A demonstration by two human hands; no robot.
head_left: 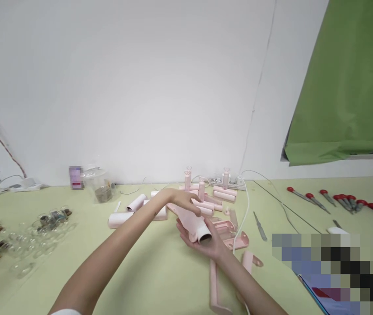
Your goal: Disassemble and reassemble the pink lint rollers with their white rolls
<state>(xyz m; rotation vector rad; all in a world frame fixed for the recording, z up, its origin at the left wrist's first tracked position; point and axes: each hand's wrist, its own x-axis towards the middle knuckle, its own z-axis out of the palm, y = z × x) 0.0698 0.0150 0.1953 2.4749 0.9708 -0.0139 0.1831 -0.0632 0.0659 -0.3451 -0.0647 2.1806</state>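
Here, with the held pale roll [186, 218] taken as the centre of the dial, the roll was supported from below in the right hand [211, 247], the palm turned up and the fingers wrapped around it; its hollow end was tilted toward five o'clock, just above the table [140, 267]; the left hand [183, 199] was held over its far end, the fingers loosely extended and slightly bent; whether the roll was touched by them could not be told.

Upright pink cylinders [201, 189] were ranged from twelve to nearly two o'clock; between one and two, a white roll was seen seated in a pink holder [225, 190]; other white rolls [121, 220] were laid at nine and ten o'clock, partly hidden by the left forearm; pink parts [241, 240] were scattered from three to five o'clock, some just beside the right hand, and were crossed by a white cable [247, 203].

A grey tool [260, 226] was placed at three o'clock; red-handled tools [350, 202] were spread well beyond it; a clear tub [103, 188] was stood near ten, and clear plastic pieces [25, 240] were heaped at nine.
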